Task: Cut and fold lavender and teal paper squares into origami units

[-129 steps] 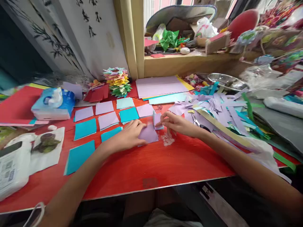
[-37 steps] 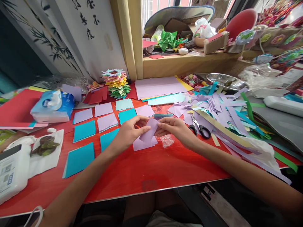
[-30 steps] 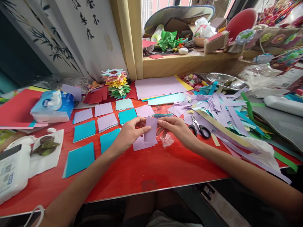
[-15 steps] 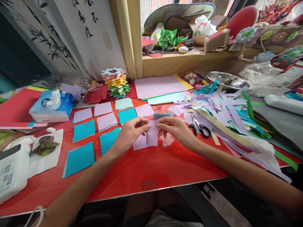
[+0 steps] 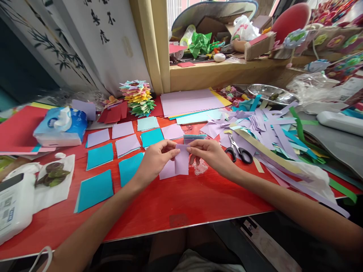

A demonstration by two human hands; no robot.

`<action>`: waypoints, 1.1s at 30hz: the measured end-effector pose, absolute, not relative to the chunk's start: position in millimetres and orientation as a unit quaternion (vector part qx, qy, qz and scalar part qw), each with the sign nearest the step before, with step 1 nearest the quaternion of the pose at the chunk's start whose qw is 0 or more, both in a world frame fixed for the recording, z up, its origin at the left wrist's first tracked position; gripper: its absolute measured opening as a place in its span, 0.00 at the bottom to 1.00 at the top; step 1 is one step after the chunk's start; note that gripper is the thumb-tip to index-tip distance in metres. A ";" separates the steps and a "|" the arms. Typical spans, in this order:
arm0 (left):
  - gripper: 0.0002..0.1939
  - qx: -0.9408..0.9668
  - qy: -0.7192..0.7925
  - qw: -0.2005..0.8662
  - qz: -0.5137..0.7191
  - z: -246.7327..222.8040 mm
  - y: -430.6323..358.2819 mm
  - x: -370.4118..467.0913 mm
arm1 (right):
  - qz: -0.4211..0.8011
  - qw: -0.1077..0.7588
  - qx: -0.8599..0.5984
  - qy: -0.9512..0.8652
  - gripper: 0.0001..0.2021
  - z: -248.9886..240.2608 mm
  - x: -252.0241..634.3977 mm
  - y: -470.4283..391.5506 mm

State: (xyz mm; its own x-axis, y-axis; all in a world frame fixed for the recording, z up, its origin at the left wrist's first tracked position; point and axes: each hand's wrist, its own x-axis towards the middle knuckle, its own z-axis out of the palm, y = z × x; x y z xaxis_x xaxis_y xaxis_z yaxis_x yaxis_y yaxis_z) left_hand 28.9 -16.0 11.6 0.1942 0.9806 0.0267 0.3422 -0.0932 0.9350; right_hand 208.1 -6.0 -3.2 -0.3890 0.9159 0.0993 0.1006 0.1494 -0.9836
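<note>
Both hands hold one folded lilac paper piece (image 5: 182, 162) just above the red table (image 5: 170, 200). My left hand (image 5: 155, 160) pinches its upper left corner. My right hand (image 5: 211, 154) pinches its upper right corner. The piece hangs upright between the fingertips. Under it lies a small stack of lilac squares (image 5: 166, 172). Black-handled scissors (image 5: 240, 153) lie just right of my right hand.
Teal squares (image 5: 95, 189) and lilac squares (image 5: 127, 144) lie in rows to the left. A heap of paper strips (image 5: 272, 132) covers the right. A tissue pack (image 5: 61, 126), a stack of folded coloured pieces (image 5: 138, 97) and large sheets (image 5: 190, 102) sit farther back.
I lifted a lilac piece off the stack and turned it from tilted to upright between both hands. Over the last half second it barely moved.
</note>
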 end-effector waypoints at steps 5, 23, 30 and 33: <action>0.12 0.648 0.511 0.423 0.374 10.0 -15.7 28.5 | 0.517 0.384 -0.386 -0.660 0.10 -4.6 208.5 -5.3; 0.11 0.622 0.507 0.495 0.335 9.1 -14.0 31.4 | 0.490 0.404 -0.412 -0.653 0.10 -0.6 211.1 -5.2; 0.10 0.608 0.501 0.519 0.330 6.6 -13.3 31.8 | 0.474 0.429 -0.420 -0.644 0.09 2.3 210.7 -5.1; 0.09 0.603 0.487 0.540 0.330 5.3 -12.8 32.5 | 0.474 0.440 -0.423 -0.635 0.09 1.3 210.6 -4.4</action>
State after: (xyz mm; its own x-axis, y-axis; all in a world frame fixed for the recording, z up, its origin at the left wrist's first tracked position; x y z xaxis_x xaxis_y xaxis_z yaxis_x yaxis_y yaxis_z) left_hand 32.5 -12.8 5.3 0.3086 0.9425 -0.1281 0.2308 0.0564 0.9714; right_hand 210.6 -4.4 1.3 -0.2546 0.9542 0.1574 0.1203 0.1927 -0.9739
